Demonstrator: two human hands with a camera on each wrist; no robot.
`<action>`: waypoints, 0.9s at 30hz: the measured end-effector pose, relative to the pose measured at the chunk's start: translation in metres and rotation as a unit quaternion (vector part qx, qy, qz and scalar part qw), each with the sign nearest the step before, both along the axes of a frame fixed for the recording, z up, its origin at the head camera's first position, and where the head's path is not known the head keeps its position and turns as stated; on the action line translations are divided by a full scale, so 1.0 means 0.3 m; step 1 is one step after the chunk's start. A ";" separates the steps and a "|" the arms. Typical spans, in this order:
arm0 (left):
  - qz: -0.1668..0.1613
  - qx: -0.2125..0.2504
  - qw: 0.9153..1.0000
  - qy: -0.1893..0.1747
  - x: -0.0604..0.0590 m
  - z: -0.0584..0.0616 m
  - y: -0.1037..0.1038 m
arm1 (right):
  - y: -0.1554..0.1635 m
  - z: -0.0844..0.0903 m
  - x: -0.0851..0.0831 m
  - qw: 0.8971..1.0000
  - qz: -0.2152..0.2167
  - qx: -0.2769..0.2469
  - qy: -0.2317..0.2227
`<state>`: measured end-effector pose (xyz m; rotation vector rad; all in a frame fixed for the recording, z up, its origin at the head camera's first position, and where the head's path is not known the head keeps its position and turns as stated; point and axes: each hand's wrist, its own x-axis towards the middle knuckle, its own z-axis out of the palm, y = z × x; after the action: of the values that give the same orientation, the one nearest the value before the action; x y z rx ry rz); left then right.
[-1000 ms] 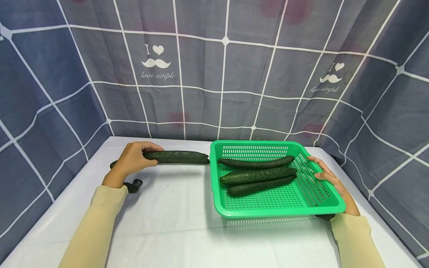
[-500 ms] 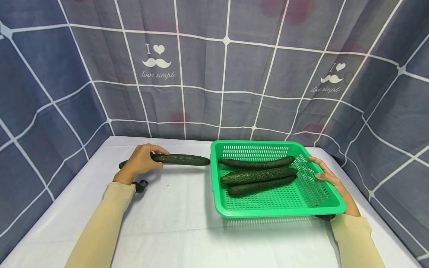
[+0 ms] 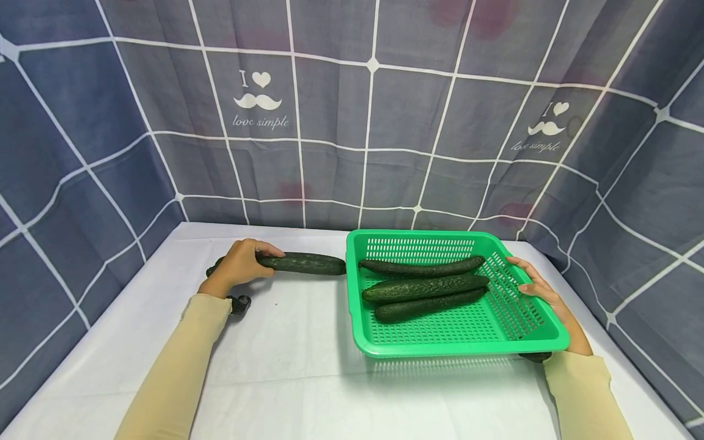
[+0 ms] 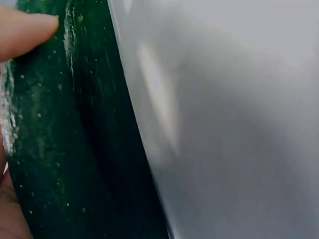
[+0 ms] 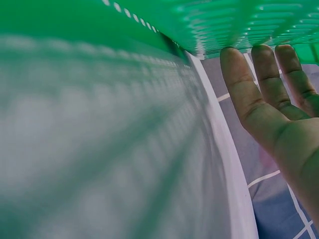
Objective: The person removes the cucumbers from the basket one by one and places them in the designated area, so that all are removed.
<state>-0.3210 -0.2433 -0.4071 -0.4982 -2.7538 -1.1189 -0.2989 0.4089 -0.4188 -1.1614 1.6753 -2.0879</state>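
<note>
A dark green cucumber [image 3: 308,263] lies level along the back left of the table. My left hand [image 3: 240,263] grips it from above near its middle, thumb and fingers on either side. In the left wrist view the cucumber's bumpy skin [image 4: 55,149] fills the left part, with a fingertip [image 4: 35,31] on it. Its right end reaches the left rim of a green plastic basket [image 3: 462,349]; whether they touch I cannot tell. Three cucumbers [image 3: 426,287] lie inside the basket. At the right side, my right hand [image 3: 544,294] holds the basket's rim, some fingers against the outer wall.
A white cloth [image 3: 275,366] covers the table. Grey checked curtains [image 3: 330,177] hang close behind it and on both sides. A black wrist device [image 3: 240,304] sits at my left wrist.
My left hand has shifted rightward and slightly nearer along the cucumber's line, and the cucumber's left end has come right too. My right hand and the basket have stayed put.
</note>
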 end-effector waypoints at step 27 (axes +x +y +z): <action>-0.021 -0.020 0.998 -0.050 -0.010 0.006 0.014 | 0.002 0.006 0.012 0.999 0.016 -0.013 -0.040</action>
<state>-0.3241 -0.2390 -0.4053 -0.5200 -2.8700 -1.1282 -0.2954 0.4093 -0.4171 -1.0901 1.5884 -2.1126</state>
